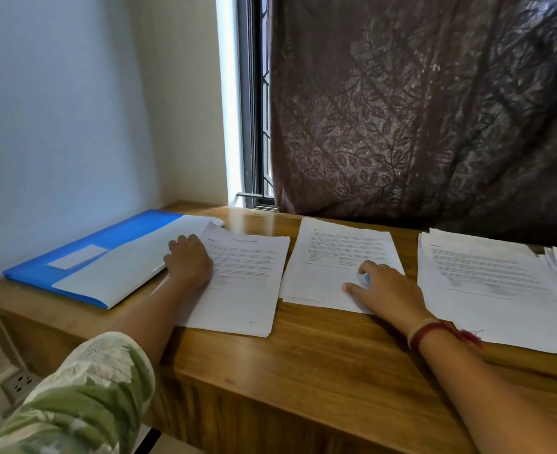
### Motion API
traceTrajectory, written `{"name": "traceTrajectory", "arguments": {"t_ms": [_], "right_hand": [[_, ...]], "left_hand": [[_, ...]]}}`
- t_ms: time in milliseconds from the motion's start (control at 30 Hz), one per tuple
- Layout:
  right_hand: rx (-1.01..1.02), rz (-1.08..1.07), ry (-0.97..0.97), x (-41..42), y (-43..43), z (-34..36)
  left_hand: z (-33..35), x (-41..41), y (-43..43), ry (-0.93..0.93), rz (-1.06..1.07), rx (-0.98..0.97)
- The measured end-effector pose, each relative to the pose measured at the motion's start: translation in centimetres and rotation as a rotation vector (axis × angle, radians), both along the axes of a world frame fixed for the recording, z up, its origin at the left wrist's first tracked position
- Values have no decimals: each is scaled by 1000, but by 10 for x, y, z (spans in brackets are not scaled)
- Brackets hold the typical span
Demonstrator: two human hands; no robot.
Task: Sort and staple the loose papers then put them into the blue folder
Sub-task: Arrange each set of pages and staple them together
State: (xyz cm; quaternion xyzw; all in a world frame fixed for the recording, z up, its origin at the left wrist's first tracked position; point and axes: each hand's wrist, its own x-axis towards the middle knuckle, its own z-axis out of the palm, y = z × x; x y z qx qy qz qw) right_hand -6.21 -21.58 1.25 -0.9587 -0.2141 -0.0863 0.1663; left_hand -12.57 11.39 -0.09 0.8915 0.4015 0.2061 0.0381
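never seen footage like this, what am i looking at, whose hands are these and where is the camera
There is no machine here. This is one picture from a camera worn on a person's head, looking forward and down at their own two hands.

A wooden desk carries a blue folder at the left and several stacks of printed paper. The left hand rests on the left edge of the nearest stack, fingers bent; whether it grips is unclear. The right hand lies on the middle stack and curls round a small blue object, too hidden to name. More papers lie further right, below a dark curtain.
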Motion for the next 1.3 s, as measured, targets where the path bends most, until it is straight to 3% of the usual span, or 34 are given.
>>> {"name": "traceTrajectory", "arguments": {"t_ms": [133,200,300,400,567,733,833,933,1033,1167,1300], "right_hand": [[245,-99,62,5,-11,9],[299,-219,-20,13,-21,13],[166,-406,-151,29,-45,16],[-9,-511,-126,43,-72,5],[-84,-532,-41,56,-82,-13],[-131,-547,-50,59,-81,-8],[-105,-478,-127,52,-66,-2],[-54,-268,-164,40,-36,-2],[-27,-15,-54,27,-13,-9],[-90,77,112,31,-4,-20],[-103,79,107,33,-5,-21]], "left_hand": [[20,16,-29,-75,-143,176],[32,35,-53,-185,-273,100],[41,70,-91,-241,-434,-184],[31,103,-114,-215,-533,-360],[-3,122,-126,-89,-545,-398],[-23,128,-126,12,-515,-211],[-21,130,-125,9,-506,-217],[-21,129,-125,15,-486,-222],[-7,135,-120,-24,-474,-258],[18,161,-111,-52,-525,-358],[27,188,-111,-185,-532,-801]]}}
